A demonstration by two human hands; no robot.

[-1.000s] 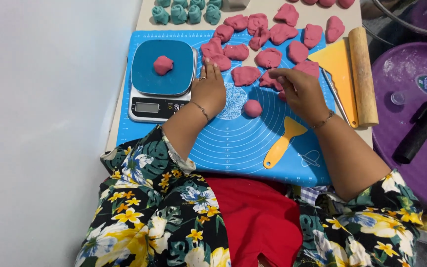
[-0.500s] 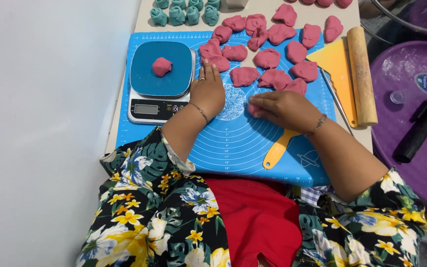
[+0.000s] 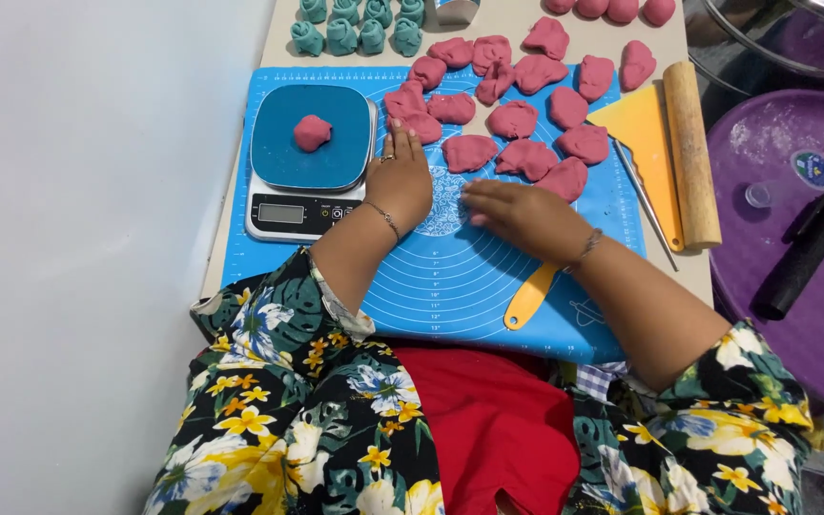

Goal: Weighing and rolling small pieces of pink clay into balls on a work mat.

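My left hand point(image 3: 401, 181) lies flat and open on the blue silicone mat point(image 3: 450, 286), its fingers next to the digital scale point(image 3: 309, 205). A pink dough piece point(image 3: 312, 133) sits on the scale's blue pan. My right hand point(image 3: 517, 215) rests palm down on the middle of the mat, over the spot where a pink dough ball lay a second ago. That ball is hidden under the palm. Several pink dough pieces point(image 3: 512, 119) lie on the mat just beyond both hands.
Teal dough pieces point(image 3: 355, 33) line the far edge of the table. A yellow scraper point(image 3: 646, 133), a wooden rolling pin point(image 3: 691, 153) and a thin metal rod point(image 3: 646, 205) lie on the right. A yellow-handled tool point(image 3: 529, 298) pokes out under my right wrist. A purple tub lid point(image 3: 793, 191) holds a black object point(image 3: 803, 253).
My right hand moved left and down from the pink pieces onto the loose dough ball, which is now covered. My left hand stayed in place.
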